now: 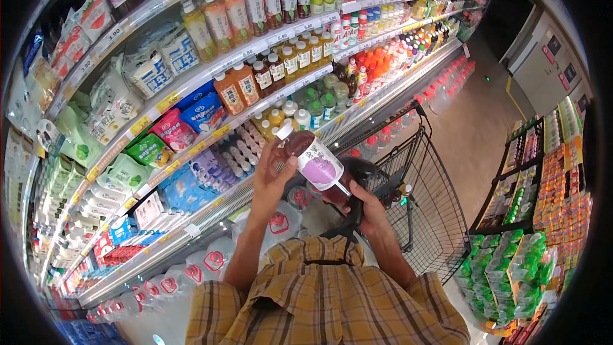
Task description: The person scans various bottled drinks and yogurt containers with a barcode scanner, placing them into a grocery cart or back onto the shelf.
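Observation:
A large plastic bottle (318, 163) of dark purplish-red drink, with a white cap and a white and purple label bearing writing, is tilted in front of my chest. My left hand (275, 165) grips it near the neck, thumb on the shoulder. My right hand (368, 206) holds the base end, its other fingers partly hidden behind the bottle. Just beyond my right hand stands a black wire shopping cart (431, 211). Small dark bottles (397, 195) are visible at its near end.
Chilled shelves (287, 33) of bottled drinks, pouches and cartons curve along the left and ahead. Large clear water bottles (206, 263) line the floor below. Shrink-wrapped green packs (507, 273) are stacked at right, beside shelving (522, 187). The aisle floor (474, 129) runs toward doors (550, 57).

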### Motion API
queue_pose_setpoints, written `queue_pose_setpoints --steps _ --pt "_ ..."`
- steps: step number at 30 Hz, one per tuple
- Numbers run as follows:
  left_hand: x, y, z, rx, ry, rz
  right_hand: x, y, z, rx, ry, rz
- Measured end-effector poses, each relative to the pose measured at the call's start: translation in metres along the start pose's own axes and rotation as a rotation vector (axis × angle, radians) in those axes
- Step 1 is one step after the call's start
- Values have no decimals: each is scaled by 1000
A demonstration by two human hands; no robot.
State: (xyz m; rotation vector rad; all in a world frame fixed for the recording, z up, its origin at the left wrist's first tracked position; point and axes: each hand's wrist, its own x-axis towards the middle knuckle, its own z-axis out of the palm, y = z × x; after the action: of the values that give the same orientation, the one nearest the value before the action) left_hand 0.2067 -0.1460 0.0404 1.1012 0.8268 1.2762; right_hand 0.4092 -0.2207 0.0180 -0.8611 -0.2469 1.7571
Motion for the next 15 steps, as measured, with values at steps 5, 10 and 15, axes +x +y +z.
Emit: queue_pose_setpoints --steps 5,10,15 --pt "-32 -18 18 -127 -99 -86 3 6 -5 -172 55 -140" --pt "-32 -19 27 -189 -96 -118 -13 -3 27 -346 163 -316" --pt "-32 -28 21 -386 -113 -255 -19 0 33 -459 181 -449"
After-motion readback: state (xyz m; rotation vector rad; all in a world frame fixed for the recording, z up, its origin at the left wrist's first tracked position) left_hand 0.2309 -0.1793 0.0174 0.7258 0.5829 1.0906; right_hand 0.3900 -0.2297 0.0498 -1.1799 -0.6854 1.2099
